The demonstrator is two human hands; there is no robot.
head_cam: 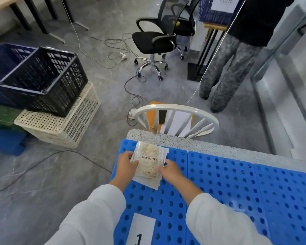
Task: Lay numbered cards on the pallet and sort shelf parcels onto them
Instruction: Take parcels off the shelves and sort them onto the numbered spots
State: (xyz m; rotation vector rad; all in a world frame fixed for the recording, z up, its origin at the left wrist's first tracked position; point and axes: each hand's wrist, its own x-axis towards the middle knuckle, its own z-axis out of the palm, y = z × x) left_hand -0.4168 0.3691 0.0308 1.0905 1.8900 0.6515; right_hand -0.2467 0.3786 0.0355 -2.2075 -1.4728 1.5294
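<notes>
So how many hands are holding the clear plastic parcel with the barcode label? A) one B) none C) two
C: the left hand and the right hand each grip an edge of the clear plastic parcel with a barcode label.

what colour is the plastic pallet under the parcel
Bright blue with round holes; the perforated plastic pallet shows best in the head view.

Loose white long sleeves (95, 209) cover both forearms to the wrists.

Glossy clear-plastic parcel (149, 160); matt perforated plastic pallet (237, 191)
</notes>
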